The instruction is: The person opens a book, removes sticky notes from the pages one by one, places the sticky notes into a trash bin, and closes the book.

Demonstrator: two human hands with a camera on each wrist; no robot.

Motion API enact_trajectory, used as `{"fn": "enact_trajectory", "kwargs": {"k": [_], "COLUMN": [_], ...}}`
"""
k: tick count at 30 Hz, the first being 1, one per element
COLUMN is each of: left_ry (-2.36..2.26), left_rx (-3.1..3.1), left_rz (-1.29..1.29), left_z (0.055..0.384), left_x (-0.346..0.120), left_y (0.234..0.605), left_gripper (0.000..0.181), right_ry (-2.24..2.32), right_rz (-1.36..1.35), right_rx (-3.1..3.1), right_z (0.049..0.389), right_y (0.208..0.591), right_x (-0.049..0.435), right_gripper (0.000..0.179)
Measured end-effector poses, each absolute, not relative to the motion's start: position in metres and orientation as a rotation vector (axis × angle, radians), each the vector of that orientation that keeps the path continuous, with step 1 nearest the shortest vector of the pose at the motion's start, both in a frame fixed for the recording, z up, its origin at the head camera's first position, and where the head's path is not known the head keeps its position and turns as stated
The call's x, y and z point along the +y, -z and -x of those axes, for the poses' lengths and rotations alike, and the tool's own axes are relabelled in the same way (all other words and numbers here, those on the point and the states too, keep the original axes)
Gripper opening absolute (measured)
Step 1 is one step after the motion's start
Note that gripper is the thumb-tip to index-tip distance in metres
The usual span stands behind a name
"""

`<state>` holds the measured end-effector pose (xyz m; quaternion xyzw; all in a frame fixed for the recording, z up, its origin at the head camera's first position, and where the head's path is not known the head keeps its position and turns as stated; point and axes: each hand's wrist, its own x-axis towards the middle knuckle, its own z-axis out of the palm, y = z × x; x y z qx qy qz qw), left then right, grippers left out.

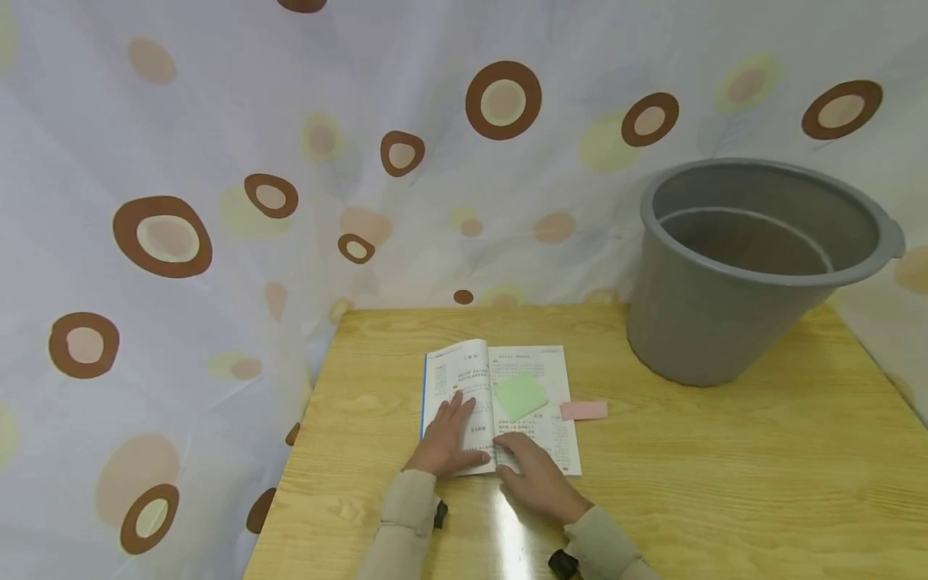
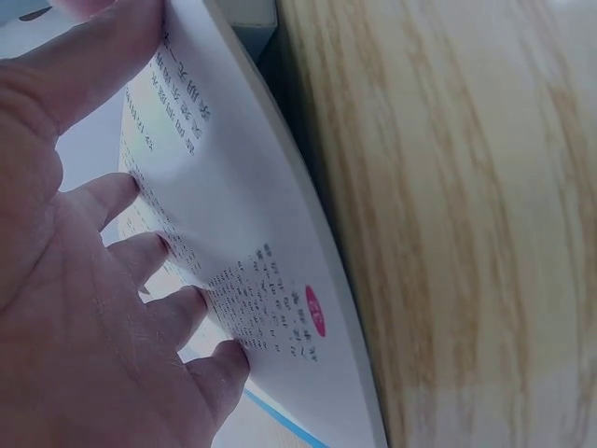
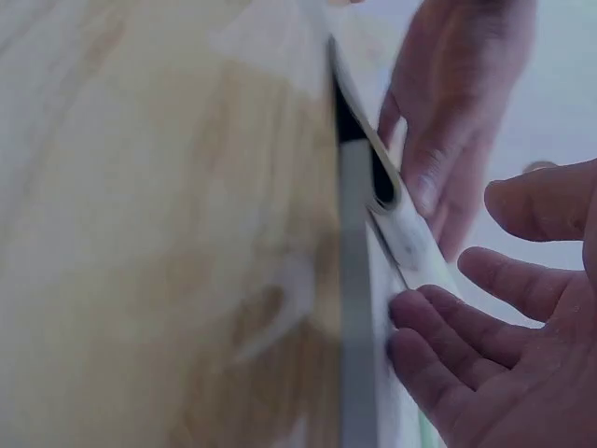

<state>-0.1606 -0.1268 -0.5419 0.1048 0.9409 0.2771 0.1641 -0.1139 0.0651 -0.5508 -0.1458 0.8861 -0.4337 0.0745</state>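
Note:
An open book (image 1: 474, 370) with printed pages lies on the wooden table. My left hand (image 1: 445, 439) rests on its left page with the fingers spread; in the left wrist view the fingertips press on the printed paper (image 2: 247, 215). Close to the lower part of the spine, my right hand (image 1: 540, 477) touches the right page with loosely bent fingers. The right wrist view has these fingers at the page edge, the thumb apart from them. On the right page lies a green sticky note (image 1: 520, 395). A pink paper strip (image 1: 584, 411) sits at the book's right edge.
A large grey plastic bucket (image 1: 681, 322) stands at the back right of the wooden table (image 1: 689, 483). Behind and to the left hangs a white sheet (image 1: 428, 72) with brown, yellow and pink round shapes. Light glares on the table near the front.

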Motion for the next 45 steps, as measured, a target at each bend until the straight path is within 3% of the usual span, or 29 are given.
{"fn": "enact_trajectory", "kwargs": {"k": [8,19,30,37,45], "left_ry": [-0.795,-0.776,-0.778,-0.776,-0.776], "left_rx": [2.676,2.683,2.684,2.678,2.676], "left_rz": [-0.272,-0.277,-0.275,-0.262,-0.283], "left_z": [0.159,0.16,0.159,0.159,0.16], "left_x": [-0.126,-0.126,-0.125,-0.125,-0.125], "left_y": [0.539,0.543,0.544,0.545,0.544], "left_gripper": [0.095,0.095,0.094,0.095,0.095], "right_ry": [1.437,1.413,1.301,1.173,1.025], "right_rz": [0.316,0.171,0.322,0.255,0.264], "right_rx": [2.78,3.0,3.218,3.143,3.064], "right_z": [0.127,0.141,0.148,0.161,0.172], "right_y": [0.534,0.543,0.554,0.556,0.556], "right_x": [0.107,0.176,0.186,0.192,0.189], "right_gripper": [0.029,0.025,0.017,0.034,0.029]}}
